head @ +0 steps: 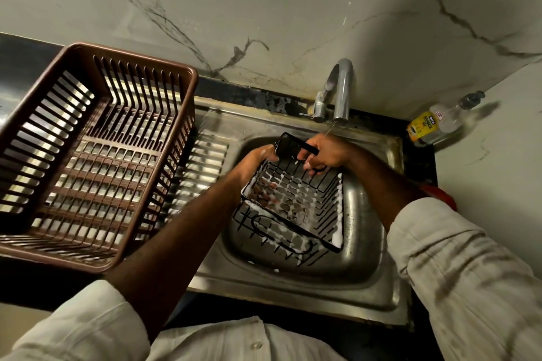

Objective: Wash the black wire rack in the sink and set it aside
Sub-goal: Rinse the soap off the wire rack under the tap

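1. My left hand (258, 158) curls round the far-left corner of the black wire rack (293, 199), and my right hand (327, 152) grips the same far rim just beside it. The rack sits tilted inside the sink (360, 214), with its near end low.
2. Suds coat the wires, so I think a slip is likely. If I dropped it, the low end would hit the steel.
3. The tap (342, 88) hangs just above my right knuckles, so a straight lift could knock the rim into it.
4. Only a thin stream falls, so foam may stay on the wires.
5. Left of my grip, the brown slatted basket (96, 155) stands close to the basin, so a swing that way needs height.
6. Right of my grip, the dishwash bottle (434, 126) sits in the corner by the wall, which leaves little room.
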